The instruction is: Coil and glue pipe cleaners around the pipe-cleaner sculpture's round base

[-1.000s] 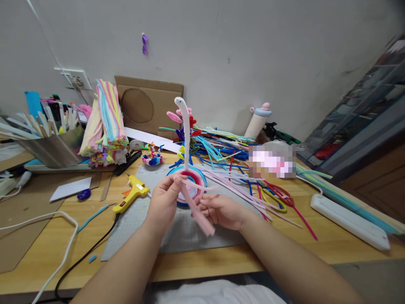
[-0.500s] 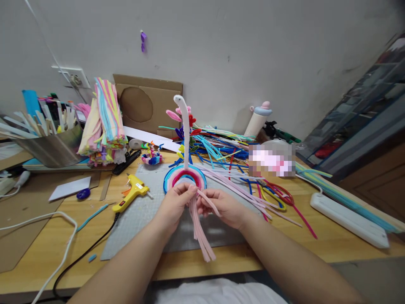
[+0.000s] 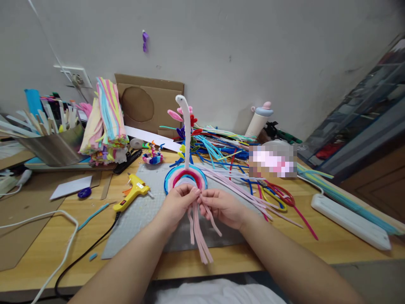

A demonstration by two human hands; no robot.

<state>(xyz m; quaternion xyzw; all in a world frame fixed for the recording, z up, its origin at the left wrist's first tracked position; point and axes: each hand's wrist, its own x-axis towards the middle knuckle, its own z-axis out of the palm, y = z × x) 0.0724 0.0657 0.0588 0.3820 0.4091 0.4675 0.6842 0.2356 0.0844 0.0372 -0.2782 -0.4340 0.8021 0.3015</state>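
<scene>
Between my hands hangs a bundle of pale pink pipe cleaners [image 3: 200, 238], its loose ends pointing down toward me. My left hand [image 3: 181, 204] pinches the top of the bundle between thumb and fingers. Close beside it, my right hand [image 3: 223, 207] is closed on one pink strand near the same top end. Just behind my fingers lies a round coil of blue, pink and red pipe cleaners [image 3: 169, 177]. A tall white fuzzy stem [image 3: 186, 135] with a curved tip stands up behind the coil. My fingers hide the upper ends of the strands.
A yellow glue gun [image 3: 134, 192] lies on the grey mat [image 3: 123, 236] to the left. Loose pink pipe cleaners [image 3: 240, 190] spread to the right, near a white power strip [image 3: 349, 221]. A metal container [image 3: 53, 147] of sticks stands at the far left.
My right fingers have closed in toward my left fingertips. The separate pink strand, earlier sticking out across my right fingers, now hangs down, and another strand has spread left.
</scene>
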